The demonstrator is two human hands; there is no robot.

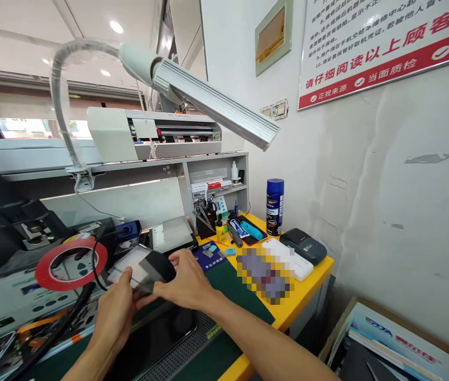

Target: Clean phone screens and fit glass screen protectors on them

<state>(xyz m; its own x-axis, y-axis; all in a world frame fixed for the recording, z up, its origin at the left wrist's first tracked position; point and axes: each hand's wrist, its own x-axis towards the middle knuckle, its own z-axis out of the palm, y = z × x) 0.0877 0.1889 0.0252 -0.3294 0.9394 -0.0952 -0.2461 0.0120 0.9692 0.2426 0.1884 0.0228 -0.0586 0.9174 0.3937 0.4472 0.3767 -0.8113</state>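
Between my two hands, a clear flat plastic case (131, 264) with something pale inside is held tilted above the mat. My left hand (115, 307) is closed on its near side, thumb on top. At the case's right end lies a dark rounded piece (161, 266), and my right hand (186, 278) pinches around it; whether it is part of the case I cannot tell. Below the hands, a black glossy phone-like panel (156, 338) lies on a perforated dark pad (184, 346). A roll of red tape (42, 270) stands just left of the case.
A repair device (18, 307) and a black cable (65, 317) crowd the left. Behind are a silver plate (172, 234) and a tool holder (205, 219). On the yellow table (303, 296) are a blue spray can (275, 206) and a white power bank-like block (287, 259). A lamp (216, 103) hangs overhead.
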